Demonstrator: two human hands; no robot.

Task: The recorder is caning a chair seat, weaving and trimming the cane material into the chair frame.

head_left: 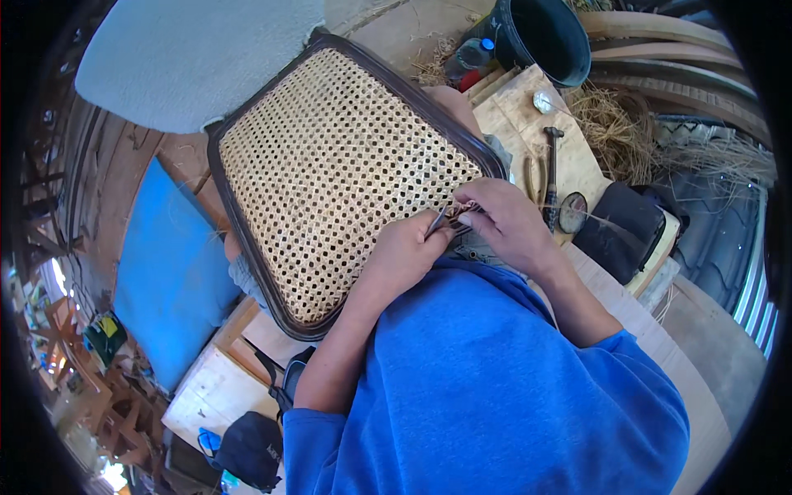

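Across my lap lies a woven cane panel (330, 165) in a dark wooden frame (233, 216), tilted, its near right corner close to my body. My left hand (404, 252) is closed around a slim, pointed metal tool (436, 223), whose handle end is hidden in the fist. Right beside it, at the frame's near edge, my right hand (513, 224) pinches reddish-brown strands (464, 209). Fingers cover part of the strands, so where their ends run cannot be made out.
On the right, a wooden board (538, 115) carries a hammer (553, 169), pliers (535, 180) and a round tin (572, 212). Beyond are a dark bucket (549, 41), a bottle (470, 56) and loose fibres (610, 124). A black cap (252, 450) lies lower left.
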